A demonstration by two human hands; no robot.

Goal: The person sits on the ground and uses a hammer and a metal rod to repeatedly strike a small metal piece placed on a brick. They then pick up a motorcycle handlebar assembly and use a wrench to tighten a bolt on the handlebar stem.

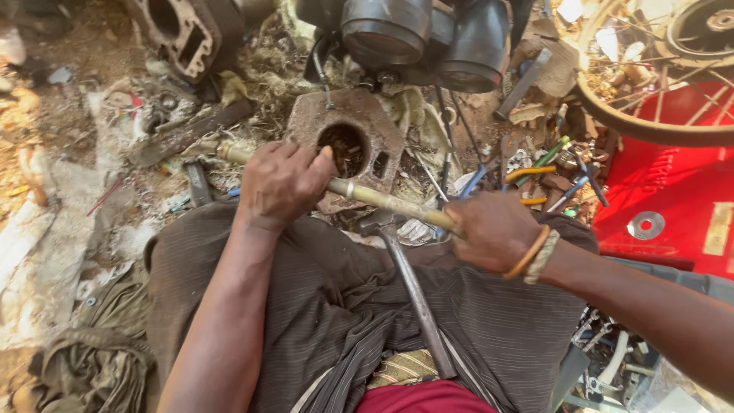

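My left hand (281, 183) and my right hand (493, 231) both grip a long, grimy metal rod (382, 200) that lies crosswise above my lap. The left hand holds it near its left end, the right hand near its right end, with bands on that wrist. Just beyond the rod sits a rusty metal block with a round bore (344, 138) full of debris. A hammer (409, 283) rests on my dark striped trousers, its head under the rod and its handle pointing toward me.
Dusty ground with scrap all around. Another engine casing (183, 34) lies at top left, dark round gauges (424, 34) at top centre, a spoked wheel (650, 122) and red panel (673, 199) at right. Loose tools (550, 172) lie between.
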